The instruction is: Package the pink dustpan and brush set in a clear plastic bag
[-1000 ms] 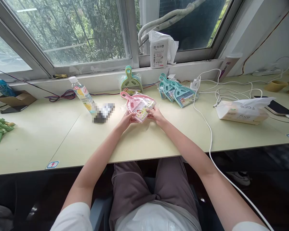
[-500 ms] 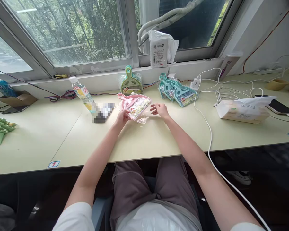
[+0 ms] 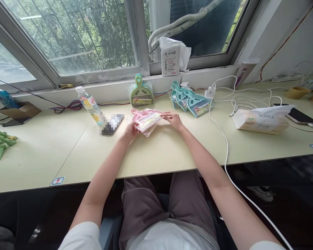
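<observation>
A pink dustpan and brush set (image 3: 147, 119) in a clear wrapper is held over the table, its handle toward the back left. My left hand (image 3: 131, 130) is closed on its near left edge. At its right edge, my right hand (image 3: 172, 119) pinches the wrapper or the set's edge; which of the two I cannot tell. Behind it a green dustpan and brush set (image 3: 141, 92) leans upright against the wall. Several teal dustpan and brush sets (image 3: 197, 103) lie overlapped to the back right, also wrapped.
A drink bottle (image 3: 90, 106) and a partly blurred dark item (image 3: 112, 125) are left of my left hand. A tissue pack (image 3: 262, 119), a phone (image 3: 301, 114) and a white cable (image 3: 220, 128) lie to the right. A white box (image 3: 170, 61) rests on the windowsill.
My right hand has moved onto the right edge of the pink set. The set has tilted flatter and lower between my hands.
</observation>
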`<state>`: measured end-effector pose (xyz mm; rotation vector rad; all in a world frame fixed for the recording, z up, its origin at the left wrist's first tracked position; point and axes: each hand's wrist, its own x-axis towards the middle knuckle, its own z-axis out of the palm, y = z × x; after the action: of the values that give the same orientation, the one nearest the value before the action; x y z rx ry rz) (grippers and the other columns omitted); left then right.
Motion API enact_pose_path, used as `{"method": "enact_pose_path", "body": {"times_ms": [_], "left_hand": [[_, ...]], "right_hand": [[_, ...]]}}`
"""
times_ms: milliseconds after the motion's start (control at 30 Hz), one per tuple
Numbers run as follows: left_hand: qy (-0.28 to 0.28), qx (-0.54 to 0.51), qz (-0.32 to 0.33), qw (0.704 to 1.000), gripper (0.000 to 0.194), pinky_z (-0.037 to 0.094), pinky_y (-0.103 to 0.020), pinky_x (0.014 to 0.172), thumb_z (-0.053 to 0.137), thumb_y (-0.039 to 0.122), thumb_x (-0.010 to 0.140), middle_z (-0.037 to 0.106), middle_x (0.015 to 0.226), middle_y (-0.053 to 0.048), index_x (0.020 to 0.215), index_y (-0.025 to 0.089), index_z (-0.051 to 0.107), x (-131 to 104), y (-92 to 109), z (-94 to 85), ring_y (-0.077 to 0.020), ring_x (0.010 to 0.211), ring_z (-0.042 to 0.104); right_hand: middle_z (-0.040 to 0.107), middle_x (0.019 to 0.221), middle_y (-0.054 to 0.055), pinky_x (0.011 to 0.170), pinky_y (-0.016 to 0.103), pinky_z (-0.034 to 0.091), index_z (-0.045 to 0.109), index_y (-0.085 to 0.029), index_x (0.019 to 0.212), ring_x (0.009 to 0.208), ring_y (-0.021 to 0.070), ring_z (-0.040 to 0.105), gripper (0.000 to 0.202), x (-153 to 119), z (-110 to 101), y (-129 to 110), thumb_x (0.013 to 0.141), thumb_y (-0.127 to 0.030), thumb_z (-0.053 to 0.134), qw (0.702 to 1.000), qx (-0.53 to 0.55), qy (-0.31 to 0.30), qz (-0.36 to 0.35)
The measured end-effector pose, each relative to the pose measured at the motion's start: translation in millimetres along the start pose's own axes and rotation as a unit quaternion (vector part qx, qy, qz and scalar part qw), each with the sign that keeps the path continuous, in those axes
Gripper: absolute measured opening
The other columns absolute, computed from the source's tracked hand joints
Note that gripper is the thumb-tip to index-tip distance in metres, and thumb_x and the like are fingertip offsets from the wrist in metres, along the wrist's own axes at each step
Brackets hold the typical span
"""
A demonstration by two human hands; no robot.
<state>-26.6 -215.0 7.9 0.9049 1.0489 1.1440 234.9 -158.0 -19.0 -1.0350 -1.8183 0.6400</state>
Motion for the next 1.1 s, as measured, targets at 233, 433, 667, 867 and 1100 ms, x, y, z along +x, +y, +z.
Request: {"method": "enact_pose_path", "body": {"times_ms": [233,433,667,867,1100], "left_hand": [[-0.053,0.015,-0.057,0.997,0.057,0.050,-0.019,0.043,0.057,0.012,0.068,0.069,0.076,-0.005,0.125,0.011,0.055,0,-1,-0.6,-0.0106,0.049,0.059],[-0.121,0.041,-0.089,0.988,0.050,0.060,-0.027,0.055,0.060,0.013,0.074,0.071,0.080,-0.009,0.123,0.006,0.055,-6,-1,-1.8,-0.0152,0.057,0.065],[-0.139,0.054,-0.075,0.986,0.049,0.055,-0.021,0.050,0.060,0.015,0.078,0.072,0.083,-0.008,0.126,0.008,0.054,-10,-2,1.6,-0.0117,0.055,0.064],[-0.161,0.048,-0.046,0.985,0.048,0.051,-0.019,0.046,0.061,0.017,0.078,0.070,0.075,-0.006,0.125,0.010,0.056,-10,-3,0.4,-0.0105,0.050,0.061],[-0.189,0.063,-0.049,0.979,0.053,0.057,-0.027,0.057,0.065,0.023,0.081,0.073,0.078,-0.009,0.130,0.010,0.054,-10,-2,-2.1,-0.0177,0.061,0.069]], "right_hand": [[0.062,0.127,0.008,0.094,0.038,0.050,0.077,-0.025,0.100,0.116,0.0237,0.058,0.024,2,1,8,0.084,-0.038,0.066,0.994,0.108,-0.003,0.005],[0.062,0.120,0.010,0.093,0.038,0.052,0.079,-0.021,0.091,0.113,0.0251,0.059,0.025,-2,6,6,0.078,-0.041,0.072,0.993,0.113,-0.004,0.032],[0.063,0.118,0.009,0.099,0.039,0.050,0.078,-0.021,0.084,0.115,0.0252,0.057,0.015,-3,6,4,0.074,-0.032,0.074,0.996,0.076,0.010,0.044],[0.063,0.125,0.009,0.078,0.036,0.060,0.047,-0.026,0.137,0.096,0.0205,0.066,0.072,-5,2,-2,0.071,-0.027,0.076,0.977,0.166,0.000,0.136],[0.075,0.098,0.010,0.078,0.035,0.060,0.071,-0.011,0.105,0.083,0.0199,0.070,0.037,-7,2,-8,0.072,-0.026,0.078,0.929,0.287,-0.049,0.228]]}}
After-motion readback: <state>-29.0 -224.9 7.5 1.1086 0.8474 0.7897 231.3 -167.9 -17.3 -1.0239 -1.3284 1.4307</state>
